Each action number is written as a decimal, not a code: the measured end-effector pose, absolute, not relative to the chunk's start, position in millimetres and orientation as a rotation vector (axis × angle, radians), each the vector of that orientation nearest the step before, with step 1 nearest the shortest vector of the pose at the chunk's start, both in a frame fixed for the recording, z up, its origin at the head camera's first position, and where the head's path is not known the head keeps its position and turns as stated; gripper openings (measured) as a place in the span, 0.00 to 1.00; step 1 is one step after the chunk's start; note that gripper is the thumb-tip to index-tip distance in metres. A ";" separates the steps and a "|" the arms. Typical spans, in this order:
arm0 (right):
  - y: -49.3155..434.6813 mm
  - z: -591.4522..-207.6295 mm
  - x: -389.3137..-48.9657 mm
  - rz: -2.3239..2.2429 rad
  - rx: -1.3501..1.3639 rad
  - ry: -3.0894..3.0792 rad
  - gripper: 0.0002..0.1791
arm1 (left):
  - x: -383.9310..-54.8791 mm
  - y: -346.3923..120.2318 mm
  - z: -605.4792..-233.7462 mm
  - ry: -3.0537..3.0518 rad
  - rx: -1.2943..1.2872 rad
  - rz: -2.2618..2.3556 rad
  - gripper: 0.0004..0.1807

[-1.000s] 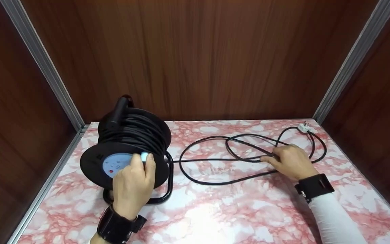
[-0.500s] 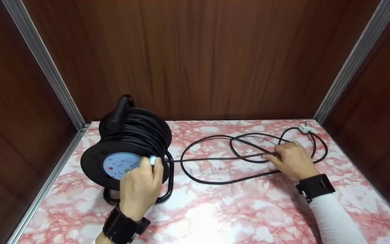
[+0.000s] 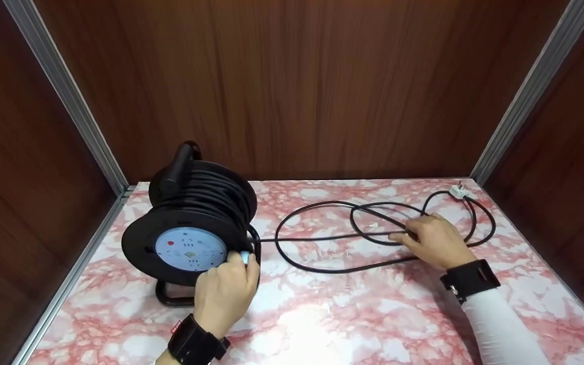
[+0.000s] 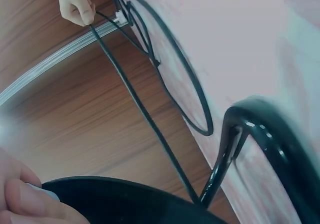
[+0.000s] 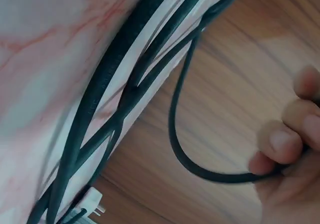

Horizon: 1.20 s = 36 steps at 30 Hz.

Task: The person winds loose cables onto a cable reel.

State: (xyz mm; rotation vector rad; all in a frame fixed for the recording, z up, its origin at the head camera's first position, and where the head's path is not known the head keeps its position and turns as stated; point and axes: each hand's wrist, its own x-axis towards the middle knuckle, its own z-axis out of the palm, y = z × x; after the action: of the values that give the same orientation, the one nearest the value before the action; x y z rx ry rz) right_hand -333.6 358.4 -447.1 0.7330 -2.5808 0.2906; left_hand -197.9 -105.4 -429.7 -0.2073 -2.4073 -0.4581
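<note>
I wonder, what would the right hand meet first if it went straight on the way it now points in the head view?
Probably a loop of the black cable, though the right hand seems raised and may pass above it.

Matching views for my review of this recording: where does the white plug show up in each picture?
Head: right side, about mid-height; the white plug lies beyond the right hand.
Left wrist: near the top edge, left of centre; the plug appears just right of that same hand.
Right wrist: near the bottom edge, left of centre; the plug.
Shared landmark: the black cable, looped on the table.
</note>
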 end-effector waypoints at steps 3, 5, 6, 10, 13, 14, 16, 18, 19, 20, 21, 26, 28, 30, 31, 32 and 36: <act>362.6 -452.5 -334.4 0.309 0.763 -2.666 0.25 | -197.2 -105.7 -433.9 -2.406 -0.222 -0.425 0.21; 365.2 -455.3 -335.3 0.327 0.767 -2.711 0.22 | -196.8 -106.6 -437.2 -2.387 -0.248 -0.381 0.21; 365.6 -455.6 -335.6 0.335 0.766 -2.728 0.21 | -196.6 -107.2 -438.9 -2.374 -0.265 -0.353 0.20; 364.7 -454.5 -335.8 0.340 0.745 -2.716 0.20 | -195.3 -109.8 -445.9 -2.327 -0.313 -0.271 0.19; 361.0 -450.3 -335.4 0.327 0.733 -2.635 0.21 | -194.5 -111.4 -450.0 -2.323 -0.331 -0.251 0.19; 360.4 -449.6 -335.4 0.322 0.725 -2.603 0.21 | -194.6 -111.7 -451.0 -2.328 -0.332 -0.255 0.19; 360.8 -449.0 -335.1 0.311 0.730 -2.564 0.22 | -194.9 -112.4 -452.7 -2.343 -0.334 -0.256 0.19; 363.5 -450.7 -334.8 0.309 0.746 -2.582 0.23 | -194.9 -113.1 -454.4 -2.359 -0.323 -0.273 0.19; 365.1 -451.8 -334.6 0.312 0.758 -2.608 0.23 | -194.7 -113.6 -455.4 -2.365 -0.313 -0.284 0.19; 366.7 -453.0 -334.4 0.314 0.773 -2.641 0.23 | -194.4 -114.3 -456.4 -2.371 -0.304 -0.291 0.19; 367.8 -453.7 -334.1 0.318 0.788 -2.676 0.23 | -194.0 -115.0 -457.8 -2.375 -0.298 -0.296 0.19; 364.7 -451.8 -335.1 0.336 0.783 -2.662 0.23 | -192.3 -119.1 -463.4 -2.358 -0.292 -0.279 0.19; 362.0 -449.8 -335.8 0.322 0.761 -2.574 0.23 | -192.3 -120.3 -464.9 -2.341 -0.303 -0.256 0.19; 360.7 -448.4 -336.0 0.295 0.743 -2.497 0.24 | -192.6 -121.3 -465.9 -2.330 -0.323 -0.225 0.18; 360.8 -448.2 -336.0 0.284 0.740 -2.480 0.24 | -192.8 -121.8 -466.4 -2.325 -0.327 -0.219 0.18; 361.4 -448.5 -335.8 0.270 0.738 -2.475 0.24 | -192.8 -122.3 -467.0 -2.321 -0.330 -0.214 0.18; 366.9 -451.5 -334.4 0.245 0.757 -2.571 0.24 | -192.3 -125.6 -470.2 -2.310 -0.329 -0.208 0.19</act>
State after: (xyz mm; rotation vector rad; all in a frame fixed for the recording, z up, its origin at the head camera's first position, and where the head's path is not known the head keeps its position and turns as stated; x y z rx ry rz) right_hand -334.4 366.9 -451.5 0.7572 -2.5715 0.2452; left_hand -192.3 -125.6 -470.2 -0.3292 -2.3099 -0.2075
